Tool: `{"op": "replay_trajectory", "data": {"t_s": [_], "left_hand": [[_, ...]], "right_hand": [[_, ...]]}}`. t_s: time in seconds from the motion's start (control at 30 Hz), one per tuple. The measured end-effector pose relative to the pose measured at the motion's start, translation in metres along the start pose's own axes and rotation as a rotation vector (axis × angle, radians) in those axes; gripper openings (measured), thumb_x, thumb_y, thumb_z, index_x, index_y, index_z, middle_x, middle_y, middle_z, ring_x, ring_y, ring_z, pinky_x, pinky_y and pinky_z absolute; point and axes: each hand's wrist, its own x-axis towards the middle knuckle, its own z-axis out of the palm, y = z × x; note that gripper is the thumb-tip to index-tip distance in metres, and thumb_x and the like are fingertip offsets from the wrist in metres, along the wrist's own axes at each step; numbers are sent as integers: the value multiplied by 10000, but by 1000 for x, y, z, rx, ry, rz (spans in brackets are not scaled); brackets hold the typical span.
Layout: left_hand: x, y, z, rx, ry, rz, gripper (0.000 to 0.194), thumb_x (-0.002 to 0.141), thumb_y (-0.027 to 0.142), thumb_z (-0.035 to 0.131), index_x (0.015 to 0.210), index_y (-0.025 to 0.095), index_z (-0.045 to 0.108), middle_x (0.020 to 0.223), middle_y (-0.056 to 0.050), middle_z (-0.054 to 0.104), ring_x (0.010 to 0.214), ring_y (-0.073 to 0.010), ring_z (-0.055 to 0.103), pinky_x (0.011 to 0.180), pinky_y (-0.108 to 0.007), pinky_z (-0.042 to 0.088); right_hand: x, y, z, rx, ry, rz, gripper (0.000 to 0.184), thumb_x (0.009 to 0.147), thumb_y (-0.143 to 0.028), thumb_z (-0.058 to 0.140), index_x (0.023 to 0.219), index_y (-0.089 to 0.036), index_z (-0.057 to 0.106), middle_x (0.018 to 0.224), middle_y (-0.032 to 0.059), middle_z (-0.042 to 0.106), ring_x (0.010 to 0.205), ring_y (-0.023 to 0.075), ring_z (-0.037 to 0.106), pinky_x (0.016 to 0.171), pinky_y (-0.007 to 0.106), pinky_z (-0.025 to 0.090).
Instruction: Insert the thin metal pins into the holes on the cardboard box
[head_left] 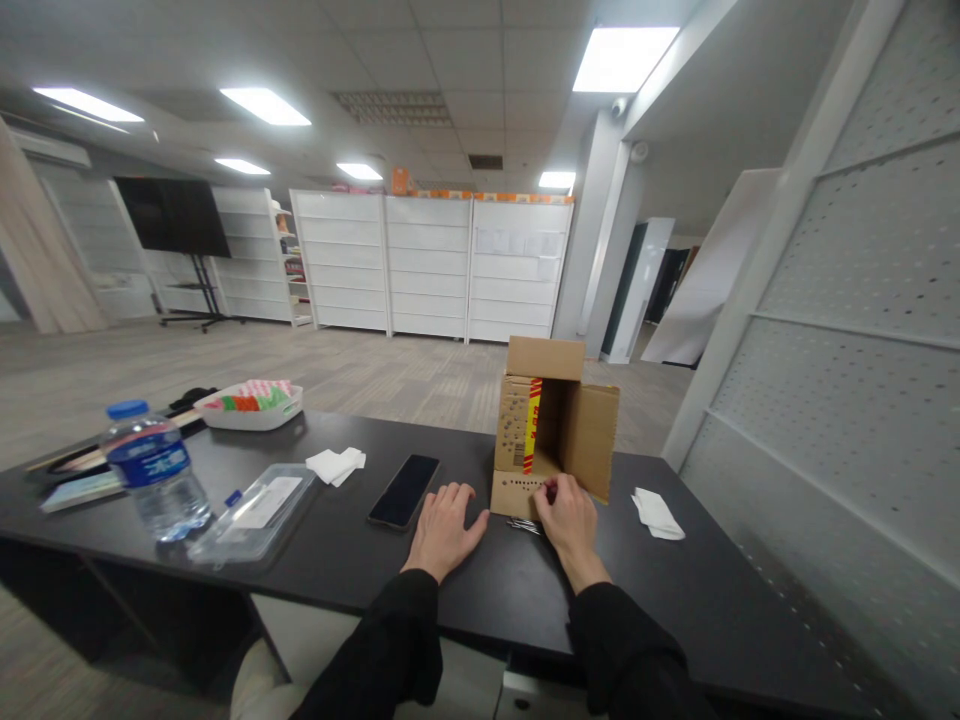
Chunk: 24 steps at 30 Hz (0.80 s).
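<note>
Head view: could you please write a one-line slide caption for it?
The right hand works at the lower flap of an open cardboard box, the left resting beside a phone.

Black long sleeves (626, 650), softly creased; plain matching cuffs (421, 592) – slightly loose; pale cream trousers (261, 682).

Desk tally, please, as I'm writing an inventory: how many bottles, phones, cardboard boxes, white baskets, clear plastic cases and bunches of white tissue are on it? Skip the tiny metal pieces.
Bottle: 1
Phone: 1
Cardboard box: 1
White basket: 1
Clear plastic case: 1
Bunches of white tissue: 2
Total: 7
</note>
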Motion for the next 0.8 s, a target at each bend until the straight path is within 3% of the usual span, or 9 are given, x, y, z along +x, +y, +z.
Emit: {"op": "replay_trajectory", "data": {"t_s": [0.8], "left_hand": [[2,2,-1,-5,-10,2,185,897,378,493,961,215,554,939,-48,623,913,-216,577,783,-349,380]], "right_hand": [[1,-4,-5,-67,-19,-69,128,884,-215,469,808,-189,570,812,41,618,700,171,532,677,285,316]]}}
